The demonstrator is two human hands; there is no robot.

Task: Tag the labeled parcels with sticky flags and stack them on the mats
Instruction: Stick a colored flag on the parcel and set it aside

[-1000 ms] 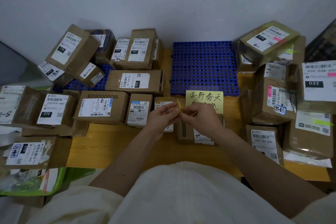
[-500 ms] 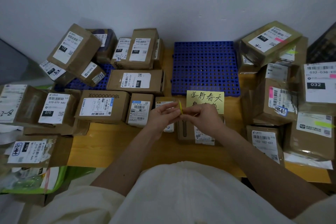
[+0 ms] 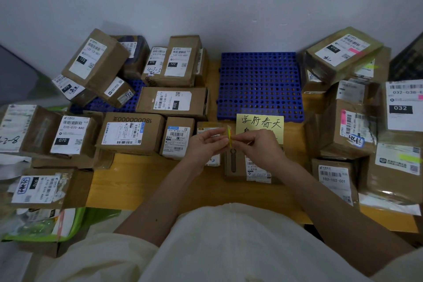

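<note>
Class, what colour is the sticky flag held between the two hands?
Yellow; the sticky flag shows best in the head view.

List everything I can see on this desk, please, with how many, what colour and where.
parcels: many, brown cardboard with white labels, piled left and right and in a row at the middle
mats: two, blue with holes; one bare at the back centre, one at back left mostly under parcels
note: one, yellow with handwriting, in front of the bare mat
sticky flag: one, yellow, pinched between both hands
table: one, yellow-orange wood
bag: one, green, lower left
left hand: pinches the sticky flag
right hand: pinches the sticky flag
</note>
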